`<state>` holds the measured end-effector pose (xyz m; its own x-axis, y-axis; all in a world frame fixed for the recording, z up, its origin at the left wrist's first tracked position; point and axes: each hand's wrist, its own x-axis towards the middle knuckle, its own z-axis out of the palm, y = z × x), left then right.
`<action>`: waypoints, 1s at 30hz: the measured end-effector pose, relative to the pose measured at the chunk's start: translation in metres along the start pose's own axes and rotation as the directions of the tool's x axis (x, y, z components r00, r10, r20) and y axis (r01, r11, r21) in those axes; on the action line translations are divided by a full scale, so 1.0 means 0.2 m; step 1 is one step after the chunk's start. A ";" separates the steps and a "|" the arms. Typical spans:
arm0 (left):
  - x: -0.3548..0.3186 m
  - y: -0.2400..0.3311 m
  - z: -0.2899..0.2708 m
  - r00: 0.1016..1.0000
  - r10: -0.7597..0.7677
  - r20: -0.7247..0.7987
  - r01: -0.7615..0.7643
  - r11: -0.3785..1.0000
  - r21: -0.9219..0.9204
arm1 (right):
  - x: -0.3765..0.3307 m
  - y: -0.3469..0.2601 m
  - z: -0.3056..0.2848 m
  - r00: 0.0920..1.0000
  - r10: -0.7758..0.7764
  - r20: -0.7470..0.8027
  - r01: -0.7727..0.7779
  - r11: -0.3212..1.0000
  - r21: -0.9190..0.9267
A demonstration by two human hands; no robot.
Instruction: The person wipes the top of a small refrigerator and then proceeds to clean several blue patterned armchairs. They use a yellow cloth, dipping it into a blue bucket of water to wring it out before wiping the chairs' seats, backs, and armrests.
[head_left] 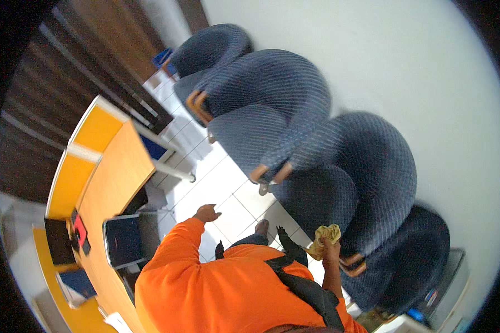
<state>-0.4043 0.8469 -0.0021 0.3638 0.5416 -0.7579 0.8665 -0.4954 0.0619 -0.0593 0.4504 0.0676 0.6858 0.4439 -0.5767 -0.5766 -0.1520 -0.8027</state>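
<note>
A crumpled yellow cloth (322, 240) is gripped in my right hand (331, 251), low on the right beside the row of dark blue chairs. My left hand (207, 213) hangs in front of me over the tiled floor, holding nothing, with its fingers loosely apart. Closest to the cloth is an upholstered chair (316, 202) with wooden armrest ends. Another padded chair (250, 130) stands farther along the wall, past my left hand.
On the left runs a wooden desk (114, 172) with yellow partition panels (97, 129). A dark chair with a metal frame (123, 241) is tucked against it. White floor tiles (211, 177) lie between desk and chairs. A pale wall (405, 66) rises behind the chairs.
</note>
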 end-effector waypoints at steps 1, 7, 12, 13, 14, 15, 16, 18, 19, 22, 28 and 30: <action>-0.03 -0.10 0.02 0.988 -0.108 -0.108 0.090 0.983 -0.160 | 0.04 -0.04 0.07 1.000 -0.007 0.019 0.009 0.994 -0.108; -0.21 -0.23 0.39 0.947 -0.322 0.007 0.280 0.814 -0.508 | 0.23 -0.27 0.37 0.977 0.155 0.148 -0.106 0.950 -0.294; -0.38 0.15 0.71 0.937 -0.348 -0.012 0.265 0.736 -0.623 | 0.36 -0.38 0.53 0.973 0.090 0.214 -0.011 0.939 -0.344; -0.40 0.16 0.69 0.920 -0.388 -0.048 0.248 0.674 -0.696 | 0.39 -0.40 0.57 0.974 0.069 0.216 0.014 0.932 -0.363; -0.42 0.17 0.68 0.917 -0.394 -0.059 0.219 0.623 -0.751 | 0.42 -0.41 0.61 0.963 0.081 0.258 0.019 0.931 -0.365; -0.42 0.13 0.63 0.917 -0.400 0.004 0.271 0.614 -0.741 | 0.46 -0.42 0.66 0.952 0.093 0.293 0.024 0.928 -0.373; -0.42 0.09 0.60 0.909 -0.416 0.036 0.304 0.600 -0.740 | 0.49 -0.42 0.70 0.938 0.093 0.334 0.044 0.924 -0.380; -0.39 -0.01 0.56 0.891 -0.448 0.074 0.329 0.526 -0.784 | 0.57 -0.42 0.81 0.908 0.096 0.407 0.089 0.906 -0.413; -0.36 -0.05 0.55 0.884 -0.463 0.062 0.310 0.483 -0.819 | 0.61 -0.43 0.87 0.909 0.104 0.405 0.101 0.886 -0.453; -0.24 -0.15 0.54 0.895 -0.432 0.107 0.287 0.378 -0.880 | 0.67 -0.42 1.09 0.893 0.106 0.437 0.132 0.867 -0.481; 0.01 -0.32 0.28 0.967 -0.231 -0.111 -0.095 0.083 -0.992 | 0.67 -0.41 1.74 0.916 0.078 0.393 0.144 0.851 -0.505; 0.09 -0.47 0.01 0.986 -0.116 -0.124 -0.150 -0.249 -0.957 | 0.65 -0.44 1.97 0.901 0.072 0.428 0.198 0.809 -0.553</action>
<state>-0.4805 0.9020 -0.0242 0.3007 0.6753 -0.6734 0.0567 0.6922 0.7195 -0.0953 0.8692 0.1227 0.3861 0.7672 -0.5122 -0.0849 -0.5233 -0.8479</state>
